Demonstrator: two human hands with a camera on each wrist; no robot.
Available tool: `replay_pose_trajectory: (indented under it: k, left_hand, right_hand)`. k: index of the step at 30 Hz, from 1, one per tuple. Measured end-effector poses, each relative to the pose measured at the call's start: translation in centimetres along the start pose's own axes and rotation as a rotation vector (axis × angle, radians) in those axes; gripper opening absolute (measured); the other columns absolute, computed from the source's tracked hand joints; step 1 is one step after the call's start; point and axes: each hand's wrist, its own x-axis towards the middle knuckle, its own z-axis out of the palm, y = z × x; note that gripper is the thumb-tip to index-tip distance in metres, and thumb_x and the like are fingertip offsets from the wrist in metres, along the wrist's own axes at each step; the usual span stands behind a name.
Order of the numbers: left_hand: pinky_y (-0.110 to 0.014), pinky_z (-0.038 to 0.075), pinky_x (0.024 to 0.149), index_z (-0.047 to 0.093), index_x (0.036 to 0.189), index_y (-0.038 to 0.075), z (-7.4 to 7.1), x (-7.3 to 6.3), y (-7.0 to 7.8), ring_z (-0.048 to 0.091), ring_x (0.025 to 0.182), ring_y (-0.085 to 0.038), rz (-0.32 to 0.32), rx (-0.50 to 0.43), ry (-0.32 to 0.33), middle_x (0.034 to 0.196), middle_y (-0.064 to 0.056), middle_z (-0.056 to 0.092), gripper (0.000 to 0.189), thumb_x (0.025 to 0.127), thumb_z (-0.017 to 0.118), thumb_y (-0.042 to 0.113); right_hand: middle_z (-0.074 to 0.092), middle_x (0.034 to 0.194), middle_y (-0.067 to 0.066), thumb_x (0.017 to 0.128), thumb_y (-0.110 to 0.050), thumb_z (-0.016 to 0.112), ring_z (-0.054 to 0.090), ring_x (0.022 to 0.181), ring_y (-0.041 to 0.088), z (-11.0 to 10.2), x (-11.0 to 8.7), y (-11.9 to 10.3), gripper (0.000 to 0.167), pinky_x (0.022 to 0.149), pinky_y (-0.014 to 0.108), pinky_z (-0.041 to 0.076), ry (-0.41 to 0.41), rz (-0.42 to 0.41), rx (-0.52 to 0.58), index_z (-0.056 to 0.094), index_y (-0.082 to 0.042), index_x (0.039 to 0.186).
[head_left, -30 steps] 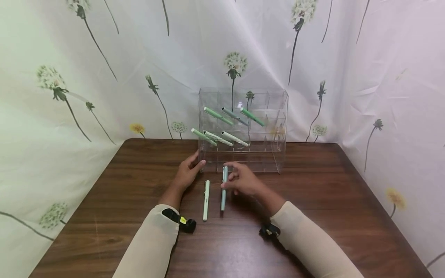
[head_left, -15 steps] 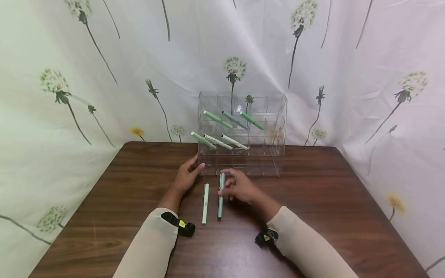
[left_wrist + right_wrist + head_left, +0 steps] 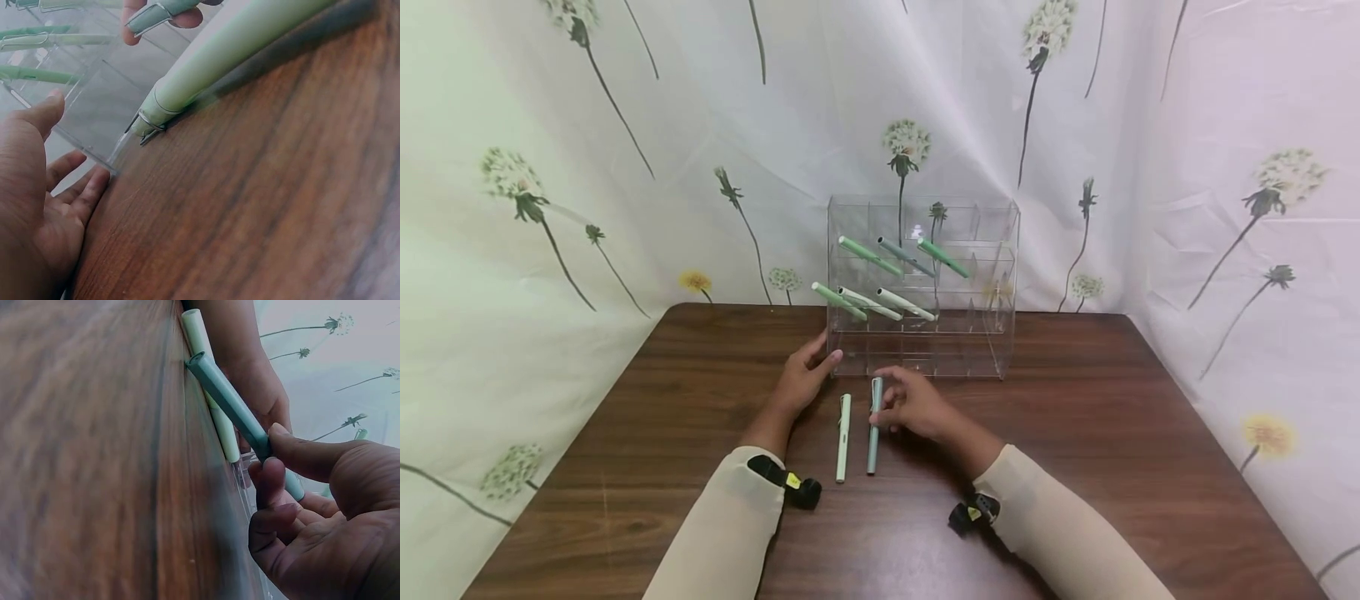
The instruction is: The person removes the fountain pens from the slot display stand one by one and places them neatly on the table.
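My right hand (image 3: 917,406) pinches a blue-green capped pen (image 3: 234,403) between thumb and fingers, with its wire clip at the far end. In the right wrist view, the pen is tilted, its barrel end pointing away from the palm. A pale green pen (image 3: 843,437) lies on the table to its left, between my two hands. My left hand (image 3: 802,377) touches the lower left side of a clear acrylic pen rack (image 3: 955,354). Its thumb is at the rack's front edge and its relaxed fingers are along the outside, as the left wrist view shows.
Upper tiers of the rack carry several pens, among them a grey-blue pen (image 3: 906,256) and a bright green pen (image 3: 943,257). The rack stands near the back of a brown wooden table (image 3: 1112,433). Behind hangs a white dandelion-print curtain (image 3: 820,100).
The right hand, still pinching the blue-green pen, has shifted slightly left and toward me, then stayed nearly still. The left hand keeps its place at the rack.
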Motion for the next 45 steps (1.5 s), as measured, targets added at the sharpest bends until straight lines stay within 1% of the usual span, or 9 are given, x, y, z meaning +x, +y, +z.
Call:
replay_pose_trajectory:
  k: [8,15,18,21,27,30,32,39,45]
  left_hand:
    - [-0.059,0.042,0.125,0.038,0.171,0.027,0.0,0.0,0.1,0.050,0.155,-0.041,-0.016,0.008,-0.005,0.175,-0.015,0.043,0.068,0.111,0.068,0.036]
    - [-0.060,0.041,0.126,0.039,0.171,0.027,0.0,0.0,0.1,0.050,0.155,-0.041,-0.016,0.008,-0.001,0.174,-0.015,0.043,0.068,0.111,0.068,0.037]
    - [-0.059,0.041,0.127,0.039,0.171,0.027,0.1,0.0,0.1,0.049,0.156,-0.040,-0.014,0.005,0.001,0.174,-0.015,0.043,0.068,0.110,0.068,0.037]
    - [-0.060,0.041,0.127,0.039,0.171,0.026,0.1,-0.1,0.1,0.048,0.157,-0.040,-0.015,0.002,0.002,0.175,-0.014,0.042,0.068,0.110,0.068,0.037]
    - [-0.060,0.039,0.128,0.038,0.171,0.026,0.1,-0.2,0.0,0.046,0.158,-0.040,-0.021,0.006,0.002,0.176,-0.013,0.041,0.068,0.111,0.067,0.037]
    - [-0.060,0.040,0.128,0.039,0.171,0.027,0.1,-0.2,0.0,0.047,0.158,-0.039,-0.027,0.011,0.004,0.176,-0.012,0.041,0.068,0.111,0.067,0.038]
    - [-0.059,0.041,0.126,0.040,0.171,0.026,0.1,-0.2,0.0,0.048,0.157,-0.040,-0.025,0.006,0.008,0.175,-0.012,0.042,0.067,0.111,0.068,0.036]
    - [-0.059,0.042,0.126,0.038,0.171,0.024,0.0,-0.1,-0.2,0.048,0.157,-0.040,-0.025,0.004,0.009,0.176,-0.014,0.041,0.067,0.111,0.067,0.036]
    - [-0.061,0.040,0.128,0.038,0.171,0.028,0.0,-0.1,-0.2,0.046,0.158,-0.040,-0.047,0.001,-0.007,0.177,-0.011,0.039,0.068,0.111,0.067,0.039]
  right_hand:
    - [0.071,0.094,0.016,0.089,0.007,0.085,0.062,0.062,0.012,0.7,0.1,0.5,0.074,0.058,0.030,0.056,-0.022,-0.017,-0.014,0.049,0.010,0.154]
    - [0.070,0.113,0.024,0.087,0.005,0.087,0.060,0.071,0.008,0.9,0.0,0.5,0.071,0.061,0.024,0.052,-0.001,-0.027,-0.083,0.055,0.013,0.149]
    - [0.071,0.117,0.026,0.086,0.005,0.087,0.060,0.071,0.008,0.9,0.0,0.5,0.070,0.061,0.023,0.052,0.004,-0.010,-0.082,0.056,0.013,0.149]
    - [0.072,0.113,0.022,0.085,0.005,0.088,0.059,0.071,0.008,0.9,0.0,0.5,0.071,0.061,0.023,0.051,0.016,0.006,-0.077,0.057,0.013,0.148]
    - [0.068,0.089,0.010,0.084,0.002,0.091,0.058,0.067,0.010,0.9,0.0,0.6,0.072,0.059,0.024,0.050,0.030,0.034,-0.090,0.059,0.010,0.149]
    - [0.067,0.088,0.009,0.083,0.000,0.092,0.058,0.066,0.010,0.9,0.1,0.7,0.073,0.059,0.024,0.051,0.030,0.032,-0.100,0.060,0.010,0.148]
    - [0.068,0.092,0.011,0.083,-0.001,0.093,0.059,0.066,0.010,1.0,0.2,0.8,0.073,0.059,0.024,0.052,0.033,0.028,-0.107,0.060,0.009,0.148]
    - [0.068,0.118,0.019,0.082,-0.004,0.095,0.060,0.074,0.010,1.1,0.6,1.2,0.070,0.062,0.024,0.053,0.036,-0.005,-0.150,0.064,0.008,0.144]
    - [0.066,0.123,0.022,0.081,-0.004,0.096,0.059,0.073,0.009,1.2,0.7,1.0,0.068,0.062,0.021,0.051,0.035,-0.021,-0.174,0.066,0.009,0.141]
